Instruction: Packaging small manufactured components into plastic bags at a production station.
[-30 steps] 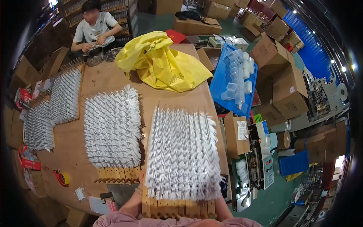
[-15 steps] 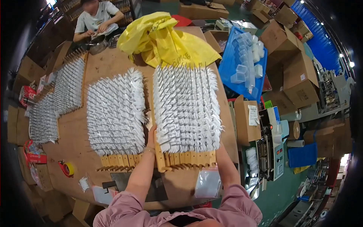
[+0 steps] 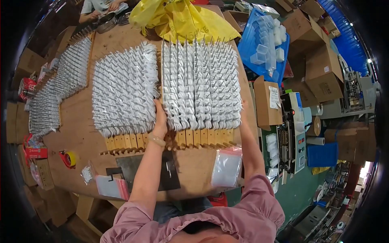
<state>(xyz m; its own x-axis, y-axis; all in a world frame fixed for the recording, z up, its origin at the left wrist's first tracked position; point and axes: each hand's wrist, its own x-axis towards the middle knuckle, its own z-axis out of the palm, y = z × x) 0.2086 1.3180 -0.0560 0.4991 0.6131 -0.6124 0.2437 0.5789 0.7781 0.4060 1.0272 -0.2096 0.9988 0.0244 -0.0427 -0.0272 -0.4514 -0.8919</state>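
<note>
Currently, in the head view, both forearms are slanting forward, left hand (image 3: 161,118) and right hand (image 3: 244,110) touching opposite sides of a white-tufted rack (image 3: 200,91) just beside a similar rack (image 3: 125,89) at the brown table (image 3: 77,113); tufts are hiding the right fingers, and how far either hand is closing I cannot tell; the top edge is cutting off a co-worker (image 3: 100,5); a yellow sack (image 3: 184,20) is bearing dark print, a carton (image 3: 265,109) an unreadable label (image 3: 274,97)

White tufts (image 3: 216,97), rows of grey pins (image 3: 195,43) | tan slats (image 3: 197,137) | yellow sack (image 3: 180,20), dark-printed | blue tray (image 3: 247,40) | mauve sleeves (image 3: 263,198) | brown tabletop (image 3: 79,117) | green floor (image 3: 289,192)
</note>
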